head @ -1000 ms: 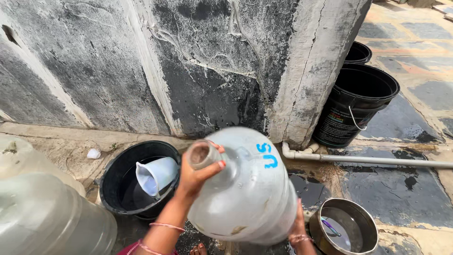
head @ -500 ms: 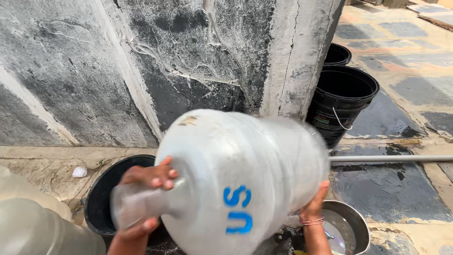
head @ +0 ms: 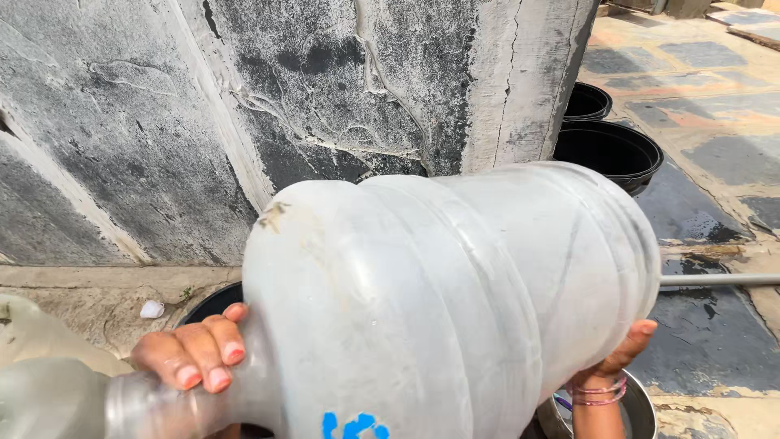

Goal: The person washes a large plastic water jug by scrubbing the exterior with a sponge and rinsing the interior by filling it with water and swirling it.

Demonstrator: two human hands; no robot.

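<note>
A large translucent plastic water jug [head: 455, 301] lies nearly on its side in front of me, its neck pointing to the lower left. My left hand [head: 195, 355] grips the neck. My right hand [head: 613, 362], with bangles on the wrist, supports the jug's base from below at the right. Blue printing shows on the jug's underside. The jug fills most of the view and hides what is under it.
A black tub [head: 213, 302] peeks out behind the jug. Two black buckets [head: 608, 153] stand by the stained wall corner. A metal bowl [head: 642, 410] sits at lower right, a grey pipe [head: 719, 280] runs along the wet ground, and another clear jug [head: 36, 358] is at left.
The jug has swung from upright to almost horizontal, its neck going down to the left and its base rising right. Both hands kept hold. The view has drawn closer.
</note>
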